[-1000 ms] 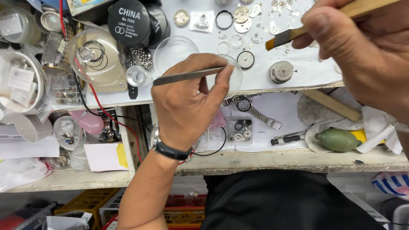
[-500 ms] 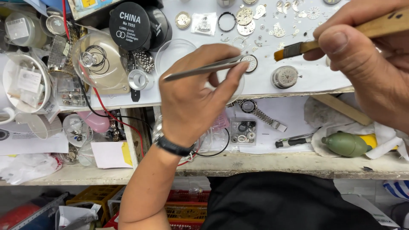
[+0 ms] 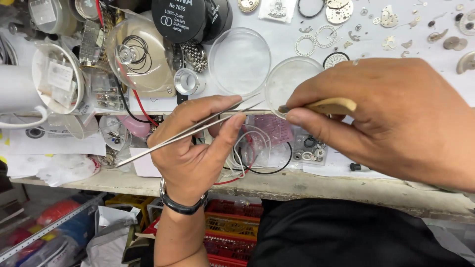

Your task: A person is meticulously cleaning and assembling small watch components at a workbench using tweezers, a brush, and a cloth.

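White workbench, glass dishes (clear), watch parts

Both hands have drawn nearer, tweezers and brush tips meeting at the bench edge.

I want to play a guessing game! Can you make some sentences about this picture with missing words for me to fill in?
1. The left hand holds thin metal ____.
2. The right hand holds a small tool with a ____ handle.
3. A dark ____ sits on the left wrist.
4. The tips of both tools meet at the edge of a clear round ____.

Missing words: tweezers; wooden; watch; dish
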